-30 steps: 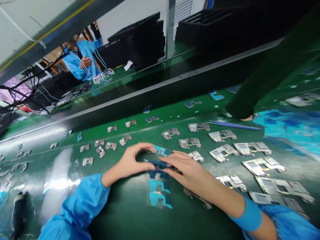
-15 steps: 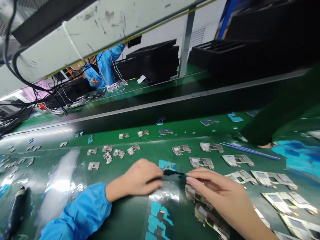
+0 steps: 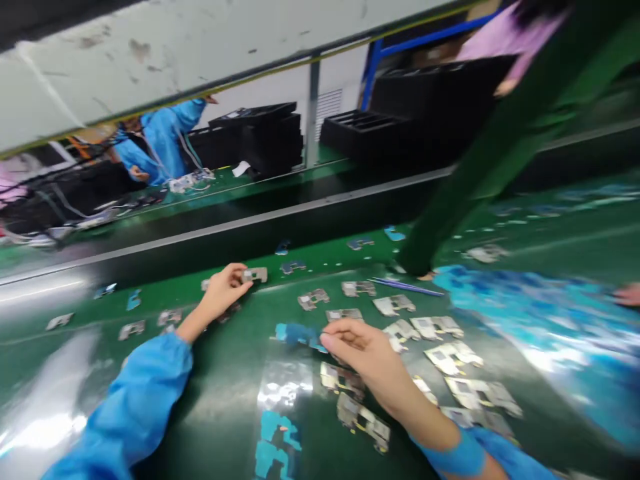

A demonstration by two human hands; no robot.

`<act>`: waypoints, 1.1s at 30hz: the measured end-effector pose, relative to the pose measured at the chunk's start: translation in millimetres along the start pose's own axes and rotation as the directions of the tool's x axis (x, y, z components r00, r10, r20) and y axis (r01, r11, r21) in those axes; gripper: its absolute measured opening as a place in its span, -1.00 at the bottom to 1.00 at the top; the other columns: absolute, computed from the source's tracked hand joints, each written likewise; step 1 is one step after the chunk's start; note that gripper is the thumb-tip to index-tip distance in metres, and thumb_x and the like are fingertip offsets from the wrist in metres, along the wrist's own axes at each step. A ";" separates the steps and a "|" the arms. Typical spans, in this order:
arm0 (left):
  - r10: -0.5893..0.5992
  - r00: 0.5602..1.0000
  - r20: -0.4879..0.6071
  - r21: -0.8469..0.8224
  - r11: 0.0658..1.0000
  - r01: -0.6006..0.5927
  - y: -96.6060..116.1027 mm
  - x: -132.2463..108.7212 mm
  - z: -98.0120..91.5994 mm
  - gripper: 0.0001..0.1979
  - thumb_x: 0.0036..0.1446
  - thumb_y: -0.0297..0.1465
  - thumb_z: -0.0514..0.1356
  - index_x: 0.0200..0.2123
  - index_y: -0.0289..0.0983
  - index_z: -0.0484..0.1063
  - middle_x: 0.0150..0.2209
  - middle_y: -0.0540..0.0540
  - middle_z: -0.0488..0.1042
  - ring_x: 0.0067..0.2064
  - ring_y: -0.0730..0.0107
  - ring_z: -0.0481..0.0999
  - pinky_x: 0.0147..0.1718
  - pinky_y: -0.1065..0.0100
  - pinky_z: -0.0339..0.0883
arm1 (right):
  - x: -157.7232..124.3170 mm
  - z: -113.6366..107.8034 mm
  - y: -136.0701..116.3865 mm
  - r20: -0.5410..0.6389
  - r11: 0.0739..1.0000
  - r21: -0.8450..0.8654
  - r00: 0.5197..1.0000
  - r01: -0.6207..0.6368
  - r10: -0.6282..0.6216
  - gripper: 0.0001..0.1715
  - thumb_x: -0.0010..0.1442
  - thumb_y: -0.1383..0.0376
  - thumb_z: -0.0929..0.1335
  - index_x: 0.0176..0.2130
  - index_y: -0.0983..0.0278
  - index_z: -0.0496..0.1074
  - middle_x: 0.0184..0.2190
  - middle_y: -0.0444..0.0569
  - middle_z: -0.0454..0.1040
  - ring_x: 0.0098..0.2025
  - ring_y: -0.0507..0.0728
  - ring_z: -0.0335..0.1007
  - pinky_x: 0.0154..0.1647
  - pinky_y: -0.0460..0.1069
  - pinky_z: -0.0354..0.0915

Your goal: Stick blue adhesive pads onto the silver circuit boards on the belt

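Note:
My left hand (image 3: 223, 293) reaches out over the far part of the green surface, its thumb and fingers closed on a small metal-shielded circuit board (image 3: 257, 274). Nearer me, my right hand (image 3: 367, 357) pinches the right end of a thin blue cut-out piece (image 3: 300, 335). That piece is held over the far end of a clear film strip (image 3: 285, 387). More light-blue cut-outs (image 3: 274, 443) lie on the strip's near end. Under and beside my right hand are several circuit boards (image 3: 363, 421), partly hidden by it.
Rows of boards (image 3: 453, 357) spread to the right. Blue tweezers (image 3: 407, 287) lie by a green post (image 3: 450, 207). A large blue sheet (image 3: 540, 320) covers the right side. Across the bench, a person in a blue sleeve (image 3: 165, 143) stands near black trays (image 3: 260, 140).
My hands have parted: both were at a thin dark piece. My left hand has moved away to the far-side board, while my right holds the blue piece. The view has shifted right.

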State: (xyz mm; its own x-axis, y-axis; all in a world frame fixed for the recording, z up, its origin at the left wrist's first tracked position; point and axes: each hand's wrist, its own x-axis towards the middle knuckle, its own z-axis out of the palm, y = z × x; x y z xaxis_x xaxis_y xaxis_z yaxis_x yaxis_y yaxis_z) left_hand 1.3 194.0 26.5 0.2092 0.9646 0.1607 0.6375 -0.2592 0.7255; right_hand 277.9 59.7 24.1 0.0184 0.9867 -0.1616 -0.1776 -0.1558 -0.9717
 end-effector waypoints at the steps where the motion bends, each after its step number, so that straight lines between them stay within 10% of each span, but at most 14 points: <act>1: 0.000 1.000 0.005 -0.076 0.997 0.001 8.4 -16.2 8.3 -0.59 0.11 -0.21 0.28 -0.03 -0.29 0.38 -0.27 -0.12 0.58 -0.34 0.29 0.59 -0.31 0.25 0.53 | 0.8 0.2 -0.6 -0.020 1.000 0.001 1.000 0.006 -0.006 -0.54 -0.14 -0.06 0.60 -0.42 0.24 0.59 -0.56 -0.09 0.52 -0.51 0.06 0.38 -0.47 -0.04 0.30; 5: -0.164 0.974 0.153 -0.538 0.813 0.222 36.4 -87.0 45.5 -0.52 0.07 -0.26 0.37 0.01 -0.29 0.35 -0.19 -0.20 0.62 -0.26 0.21 0.67 -0.44 0.34 0.55 | 5.5 -0.5 1.6 -0.087 1.000 -0.009 0.996 0.019 -0.020 -0.50 -0.11 -0.09 0.58 -0.38 0.25 0.58 -0.54 -0.10 0.52 -0.51 0.03 0.35 -0.48 -0.06 0.27; 9: -0.172 0.956 0.236 -0.571 0.772 0.280 51.0 -124.2 67.5 -0.58 -0.03 -0.37 0.43 -0.09 -0.33 0.47 -0.30 -0.16 0.66 -0.32 0.26 0.68 -0.40 0.39 0.57 | 4.5 0.2 6.5 -0.065 1.000 0.000 0.998 -0.016 0.016 -0.55 -0.12 -0.03 0.61 -0.42 0.25 0.57 -0.58 -0.13 0.50 -0.52 0.02 0.35 -0.49 -0.07 0.27; 22: -0.054 0.989 0.140 -0.644 0.754 0.132 42.4 -126.5 69.8 -0.52 -0.01 -0.36 0.48 0.00 -0.30 0.53 -0.23 -0.18 0.70 -0.25 0.19 0.72 -0.27 0.30 0.66 | 0.4 -8.5 10.1 0.060 0.972 -0.209 0.991 -0.102 0.117 -0.63 -0.07 0.01 0.60 -0.46 0.25 0.63 -0.14 0.17 0.67 -0.24 0.26 0.61 -0.32 0.05 0.51; 33: 0.029 0.996 0.089 -0.620 0.784 0.032 44.4 -126.6 69.7 -0.56 0.03 -0.39 0.47 0.00 -0.29 0.56 -0.28 -0.14 0.70 -0.35 0.32 0.70 -0.32 0.41 0.65 | 2.2 -1.7 4.7 0.076 0.949 -0.303 0.991 -0.083 0.111 -0.66 -0.05 0.02 0.55 -0.46 0.24 0.64 -0.62 -0.06 0.51 -0.63 0.03 0.28 -0.66 -0.08 0.19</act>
State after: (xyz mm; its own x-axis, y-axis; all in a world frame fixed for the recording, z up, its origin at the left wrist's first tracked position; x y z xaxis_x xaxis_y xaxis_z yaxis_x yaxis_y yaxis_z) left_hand 54.8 56.9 -8.3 0.2930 0.9483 0.1219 0.0473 -0.1418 0.9888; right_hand 278.7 61.1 18.8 -0.0757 0.9641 -0.2546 0.1281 -0.2438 -0.9613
